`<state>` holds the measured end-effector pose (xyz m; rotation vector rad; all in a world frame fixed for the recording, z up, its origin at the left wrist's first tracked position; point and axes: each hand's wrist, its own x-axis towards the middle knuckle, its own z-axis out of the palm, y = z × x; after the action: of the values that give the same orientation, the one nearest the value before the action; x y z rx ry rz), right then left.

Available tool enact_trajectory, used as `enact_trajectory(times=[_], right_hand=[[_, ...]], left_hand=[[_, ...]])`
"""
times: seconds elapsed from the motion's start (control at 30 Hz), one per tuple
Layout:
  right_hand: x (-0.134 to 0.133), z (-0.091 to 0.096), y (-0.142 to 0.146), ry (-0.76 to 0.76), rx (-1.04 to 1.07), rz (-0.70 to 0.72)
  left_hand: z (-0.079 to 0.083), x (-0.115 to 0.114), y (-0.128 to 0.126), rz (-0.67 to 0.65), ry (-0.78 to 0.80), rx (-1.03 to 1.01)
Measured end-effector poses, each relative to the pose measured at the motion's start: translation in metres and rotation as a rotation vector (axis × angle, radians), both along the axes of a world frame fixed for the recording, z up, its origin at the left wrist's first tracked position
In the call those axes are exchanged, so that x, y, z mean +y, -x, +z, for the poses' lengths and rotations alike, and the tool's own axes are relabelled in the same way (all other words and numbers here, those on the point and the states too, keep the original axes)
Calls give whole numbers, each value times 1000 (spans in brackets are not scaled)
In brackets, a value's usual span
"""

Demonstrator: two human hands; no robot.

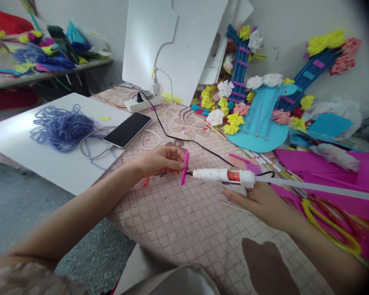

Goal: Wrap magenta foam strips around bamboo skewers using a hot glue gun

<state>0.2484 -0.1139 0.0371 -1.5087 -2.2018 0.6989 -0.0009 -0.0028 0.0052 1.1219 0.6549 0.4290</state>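
Note:
My left hand [160, 162] pinches a small pink foam strip [184, 169] and holds it upright above the patterned mat [184, 229]. My right hand [258, 200] grips a white hot glue gun [224, 176] with a long glue stick [320, 188] trailing from its back. The gun's nozzle points left and touches the pink strip. A black cord [184, 140] runs from the gun towards the power strip [143, 103].
A phone [127, 129] and a tangle of purple yarn [63, 127] lie on a white board [24, 151] at left. Foam guitars with paper flowers [258, 110] lean at the back right. Magenta foam sheets [326, 164] and yellow loops [329, 229] lie right.

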Motion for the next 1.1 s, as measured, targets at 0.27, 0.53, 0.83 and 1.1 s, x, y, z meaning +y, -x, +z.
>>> enact_trajectory(times=[0.27,0.53,0.83,1.1], right_hand=[[4,-3,-2,-50,-21,-25],[12,-5,-4,-93,-6,-53],[44,-13,-8,-199,20,-251],[119,-33,-11,-299,38,-328]], left_hand=[[-6,2,1,-24,29,-15],[-3,0,1,-54,19,-3],[-9,-2,0,-92,38,0],[-17,-3,-4,-136,61,-37]])
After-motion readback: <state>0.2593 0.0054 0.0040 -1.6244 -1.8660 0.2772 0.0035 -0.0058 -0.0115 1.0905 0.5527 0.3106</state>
